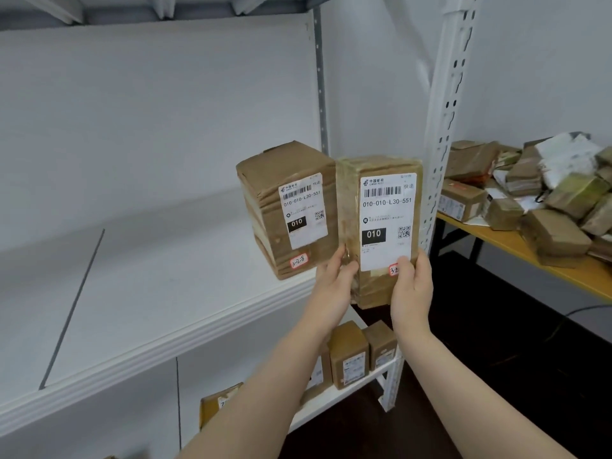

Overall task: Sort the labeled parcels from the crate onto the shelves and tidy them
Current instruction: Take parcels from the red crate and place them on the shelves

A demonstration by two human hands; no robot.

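Observation:
Both my hands hold a brown taped parcel (pixel 381 180) upright in front of the white shelf's (pixel 159 293) right end. Its white label reads 010-010-L30-551 and 010. My left hand (pixel 334 286) grips its lower left edge and my right hand (pixel 412 289) grips its lower right corner, thumb over a small red-edged sticker. A second brown parcel (pixel 265 200) with the same label numbers stands upright on the shelf, right beside the held one on its left.
The white shelf board stretches bare to the left. A perforated white upright post (pixel 447 111) stands just right of the held parcel. Several parcels (pixel 351 356) sit on the lower shelf. A yellow-topped table (pixel 543 263) at right carries a heap of brown parcels (pixel 536 193).

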